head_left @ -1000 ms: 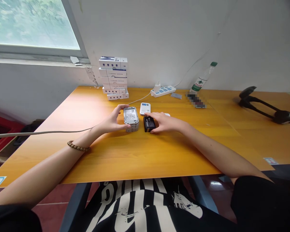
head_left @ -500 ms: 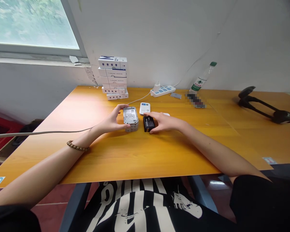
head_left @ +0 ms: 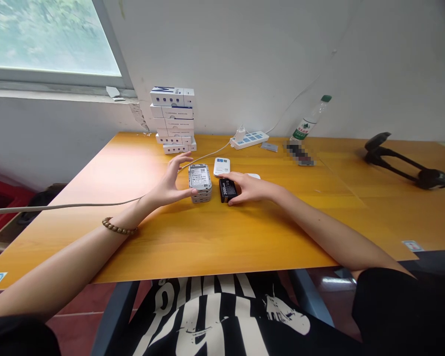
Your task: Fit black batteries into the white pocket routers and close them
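White boxes [head_left: 172,118] beyond stacked devices [head_left: 200,179], 1 bottle [head_left: 303,128]

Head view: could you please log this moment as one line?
left hand: open, thumb at near edge of grey rectangular device stack; right hand: thumb and fingers around black rectangular block; beyond: rounded white device

I count two hands, the left hand [head_left: 165,188] and the right hand [head_left: 252,188]. Between them: one silver device stack [head_left: 199,177], layers too small to count, and one black block [head_left: 227,190]. Beyond the hands: six white boxes [head_left: 172,112], two white pieces [head_left: 221,167], one power strip [head_left: 249,140], one bottle [head_left: 304,129]. Nearer than the hands: two labels [head_left: 413,245].
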The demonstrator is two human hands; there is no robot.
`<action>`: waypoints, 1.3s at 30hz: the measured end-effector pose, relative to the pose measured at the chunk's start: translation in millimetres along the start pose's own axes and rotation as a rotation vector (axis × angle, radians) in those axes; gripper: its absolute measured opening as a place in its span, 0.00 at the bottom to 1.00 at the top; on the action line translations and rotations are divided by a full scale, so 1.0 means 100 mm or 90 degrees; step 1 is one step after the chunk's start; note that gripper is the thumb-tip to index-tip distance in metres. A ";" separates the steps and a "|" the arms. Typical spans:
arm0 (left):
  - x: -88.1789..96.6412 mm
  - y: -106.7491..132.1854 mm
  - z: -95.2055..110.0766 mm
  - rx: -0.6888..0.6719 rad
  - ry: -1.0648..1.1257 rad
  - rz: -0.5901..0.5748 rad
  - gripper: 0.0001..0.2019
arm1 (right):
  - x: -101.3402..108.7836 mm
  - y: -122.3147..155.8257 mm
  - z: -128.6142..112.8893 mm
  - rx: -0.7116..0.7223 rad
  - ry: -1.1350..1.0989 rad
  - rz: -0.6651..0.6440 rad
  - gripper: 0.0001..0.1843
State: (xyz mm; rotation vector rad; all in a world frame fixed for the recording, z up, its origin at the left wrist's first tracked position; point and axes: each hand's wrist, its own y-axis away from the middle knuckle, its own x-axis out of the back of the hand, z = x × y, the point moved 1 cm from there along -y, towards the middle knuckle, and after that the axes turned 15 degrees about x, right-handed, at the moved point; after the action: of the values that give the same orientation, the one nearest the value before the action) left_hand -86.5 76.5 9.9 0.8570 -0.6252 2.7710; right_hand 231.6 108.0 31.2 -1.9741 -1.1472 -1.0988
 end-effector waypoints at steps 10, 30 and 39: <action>-0.34 0.47 0.67 -0.259 -0.087 -0.175 0.08 | -0.04 0.00 -0.04 0.007 0.009 0.000 0.57; -0.61 0.53 0.69 -0.254 -0.046 -0.329 0.05 | 0.49 -0.98 0.59 -0.127 0.068 -0.098 0.43; -0.61 0.60 0.76 -0.140 0.014 -0.265 0.07 | 0.48 -0.02 -0.31 0.093 -0.054 0.175 0.38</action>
State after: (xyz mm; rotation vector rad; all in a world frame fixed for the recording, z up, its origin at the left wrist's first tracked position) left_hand -16.1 -13.1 11.5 0.8013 -0.6485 2.2897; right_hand 232.9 103.2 87.9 -2.0060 -0.9345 -0.7750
